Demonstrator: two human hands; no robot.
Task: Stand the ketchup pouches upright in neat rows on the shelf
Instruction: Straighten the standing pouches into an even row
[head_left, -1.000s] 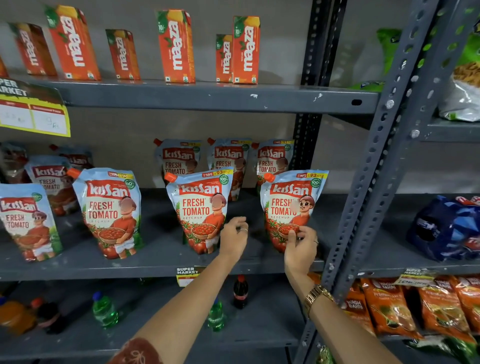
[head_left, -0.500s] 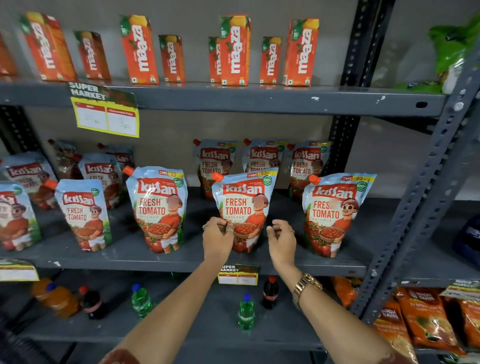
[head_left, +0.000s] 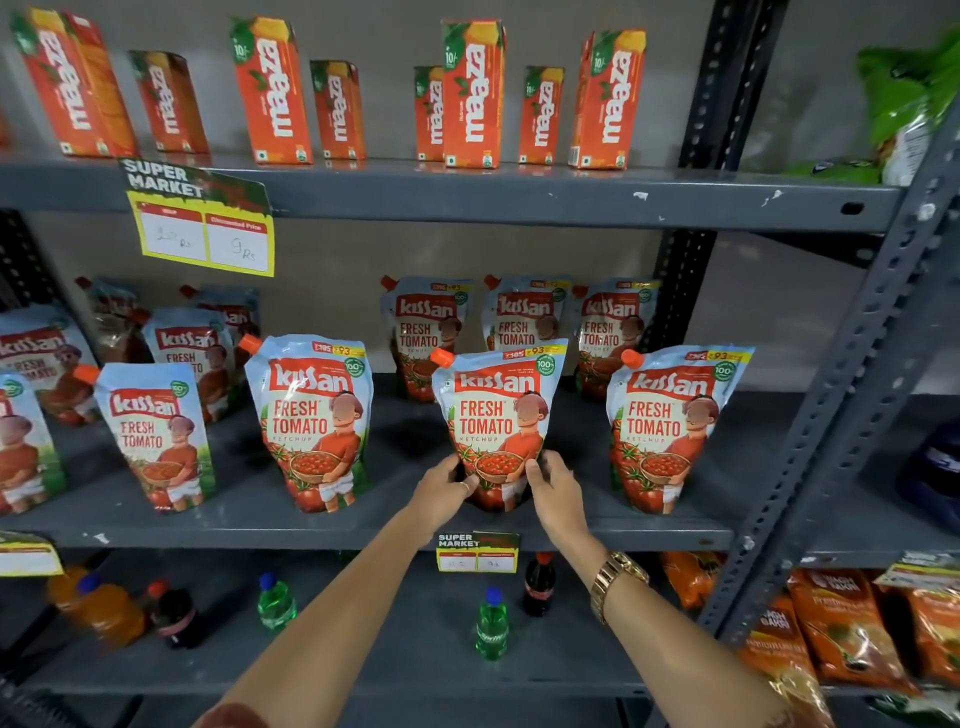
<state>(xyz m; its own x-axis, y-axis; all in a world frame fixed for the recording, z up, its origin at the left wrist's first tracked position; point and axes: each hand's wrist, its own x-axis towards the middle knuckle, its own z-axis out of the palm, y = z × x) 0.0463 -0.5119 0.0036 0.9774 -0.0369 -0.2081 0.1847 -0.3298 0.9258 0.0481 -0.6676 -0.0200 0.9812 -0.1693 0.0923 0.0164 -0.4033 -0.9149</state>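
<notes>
Kissan ketchup pouches stand upright on the grey middle shelf (head_left: 363, 530) in a front row and a back row. My left hand (head_left: 441, 491) and my right hand (head_left: 556, 488) grip the bottom corners of the middle front pouch (head_left: 498, 410), one on each side. Another front pouch (head_left: 311, 415) stands to its left and a third front pouch (head_left: 670, 421) to its right. Three back pouches (head_left: 519, 317) stand behind them. More pouches (head_left: 156, 431) fill the left part of the shelf, some leaning.
Orange Maaza juice cartons (head_left: 472, 93) line the top shelf, with a yellow price tag (head_left: 202, 228) on its edge. Small drink bottles (head_left: 491, 623) stand on the shelf below. A perforated upright post (head_left: 831, 415) rises at the right, with orange snack bags (head_left: 841, 629) beyond.
The view has swung left. My right hand left the rightmost front pouch, and both hands moved to the middle front pouch and closed on its lower corners.
</notes>
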